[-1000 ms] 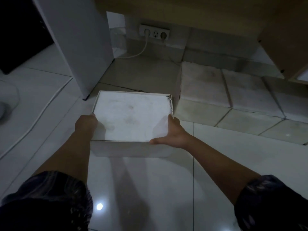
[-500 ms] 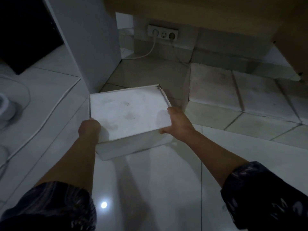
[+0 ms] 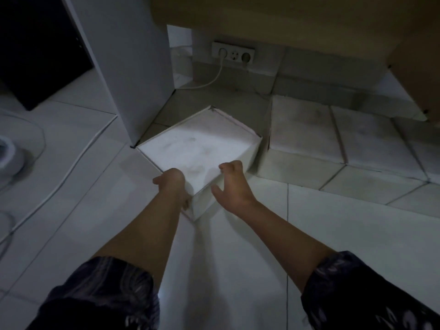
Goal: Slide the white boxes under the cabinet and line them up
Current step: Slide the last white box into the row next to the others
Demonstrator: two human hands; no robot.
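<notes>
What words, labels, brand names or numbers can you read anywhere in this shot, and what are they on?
None can be read. The white box under the two hands shows only smudges, the boxes already in the row are blank, and the wall socket strip shows no legible marking in this dim picture.

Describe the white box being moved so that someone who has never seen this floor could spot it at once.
Look under the wooden cabinet, on the tiled floor right of the white panel. The white box sits there between both hands. Unlike the row of boxes squared up beside it, it is turned corner-first.
</notes>
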